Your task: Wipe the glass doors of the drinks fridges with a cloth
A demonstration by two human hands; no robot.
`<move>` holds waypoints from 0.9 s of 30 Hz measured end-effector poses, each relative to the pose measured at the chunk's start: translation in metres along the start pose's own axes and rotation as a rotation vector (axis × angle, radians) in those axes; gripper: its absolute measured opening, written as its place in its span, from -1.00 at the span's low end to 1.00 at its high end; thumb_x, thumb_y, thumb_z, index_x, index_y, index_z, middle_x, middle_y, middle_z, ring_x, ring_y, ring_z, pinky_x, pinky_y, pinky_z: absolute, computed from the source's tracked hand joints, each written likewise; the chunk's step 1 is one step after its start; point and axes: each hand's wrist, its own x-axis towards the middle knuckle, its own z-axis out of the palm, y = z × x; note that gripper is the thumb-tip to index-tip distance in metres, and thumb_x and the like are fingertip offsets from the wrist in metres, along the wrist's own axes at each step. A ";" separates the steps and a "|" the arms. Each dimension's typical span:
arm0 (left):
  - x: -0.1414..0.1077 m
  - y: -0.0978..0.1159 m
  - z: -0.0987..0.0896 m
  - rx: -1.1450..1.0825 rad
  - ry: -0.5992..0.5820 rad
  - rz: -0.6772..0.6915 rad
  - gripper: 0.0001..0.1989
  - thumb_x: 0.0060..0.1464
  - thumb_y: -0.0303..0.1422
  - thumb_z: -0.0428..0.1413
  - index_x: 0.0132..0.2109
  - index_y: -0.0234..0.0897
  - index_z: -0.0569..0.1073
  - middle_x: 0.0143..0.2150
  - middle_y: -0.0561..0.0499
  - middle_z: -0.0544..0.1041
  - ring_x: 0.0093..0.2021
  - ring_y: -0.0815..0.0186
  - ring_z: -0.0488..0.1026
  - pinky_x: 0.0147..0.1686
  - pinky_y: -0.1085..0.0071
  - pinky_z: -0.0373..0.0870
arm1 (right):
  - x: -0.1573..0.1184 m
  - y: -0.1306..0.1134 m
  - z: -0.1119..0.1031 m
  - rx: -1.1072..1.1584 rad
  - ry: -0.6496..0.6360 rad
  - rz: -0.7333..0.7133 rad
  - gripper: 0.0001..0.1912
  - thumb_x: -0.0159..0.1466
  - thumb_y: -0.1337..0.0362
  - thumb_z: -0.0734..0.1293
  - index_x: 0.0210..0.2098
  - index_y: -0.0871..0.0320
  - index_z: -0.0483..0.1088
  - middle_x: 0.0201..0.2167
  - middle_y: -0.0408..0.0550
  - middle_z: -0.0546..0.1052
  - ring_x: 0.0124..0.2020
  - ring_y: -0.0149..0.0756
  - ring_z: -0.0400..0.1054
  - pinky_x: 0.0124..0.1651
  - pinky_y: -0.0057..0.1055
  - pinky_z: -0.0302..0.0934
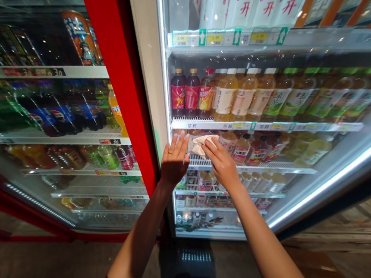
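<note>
My right hand (220, 159) presses a folded whitish cloth (201, 144) against the glass door (196, 107) of a lit drinks fridge. The cloth sticks out past the fingertips on the left. To its left, my left hand (174, 157) lies flat with fingers stretched, at the door's left edge by the pale frame, holding nothing. A ring sits on one of its fingers. Behind the glass, bottled teas (258, 149) with dark caps stand on the shelf level with my hands.
A second fridge with a red frame (125, 86) stands at the left, holding cola bottles (51, 114) and cans. Above my hands are rows of tea bottles (241, 94) on a shelf. A flat brown cardboard piece (319, 272) lies on the floor at the lower right.
</note>
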 end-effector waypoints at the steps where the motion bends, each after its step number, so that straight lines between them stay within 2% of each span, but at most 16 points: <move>1: 0.000 0.001 -0.001 0.001 -0.006 -0.001 -0.25 0.38 -0.42 0.07 0.62 -0.24 0.08 0.59 -0.11 0.22 0.60 0.03 0.17 0.54 -0.02 0.23 | -0.002 0.002 -0.001 -0.005 0.000 0.004 -0.19 0.51 0.55 0.12 0.62 -0.19 -0.03 0.52 -0.11 0.36 0.60 -0.11 0.07 0.57 0.10 0.23; 8: -0.003 0.009 -0.003 -0.015 -0.022 0.016 -0.26 0.40 -0.42 0.06 0.62 -0.27 0.08 0.58 -0.17 0.23 0.59 0.01 0.21 0.52 -0.04 0.29 | 0.005 0.004 -0.005 0.021 0.045 0.010 -0.14 0.51 0.54 0.13 0.62 -0.29 -0.13 0.58 -0.19 0.23 0.63 -0.13 -0.01 0.60 0.16 0.15; 15: -0.003 0.015 -0.006 -0.040 -0.058 0.013 -0.25 0.41 -0.43 0.04 0.63 -0.28 0.01 0.60 -0.19 0.18 0.60 -0.02 0.16 0.53 -0.10 0.26 | -0.005 0.010 -0.011 0.029 -0.003 0.018 -0.18 0.52 0.52 0.16 0.61 -0.27 -0.08 0.54 -0.17 0.32 0.61 -0.13 0.06 0.58 0.13 0.22; 22: -0.001 0.022 0.000 -0.030 -0.055 0.030 -0.23 0.41 -0.43 0.05 0.64 -0.26 -0.02 0.60 -0.18 0.19 0.60 0.00 0.17 0.53 -0.06 0.26 | -0.005 0.014 -0.011 0.026 0.090 0.050 -0.13 0.51 0.54 0.15 0.61 -0.34 -0.14 0.57 -0.22 0.24 0.63 -0.10 -0.01 0.60 0.20 0.15; 27: 0.006 0.025 0.004 -0.007 -0.027 0.051 -0.23 0.41 -0.45 0.06 0.64 -0.25 -0.01 0.61 -0.15 0.18 0.61 0.03 0.15 0.56 -0.01 0.21 | -0.010 0.018 -0.011 0.033 0.016 0.016 -0.11 0.51 0.53 0.17 0.61 -0.35 -0.15 0.57 -0.23 0.24 0.62 -0.10 0.03 0.58 0.16 0.20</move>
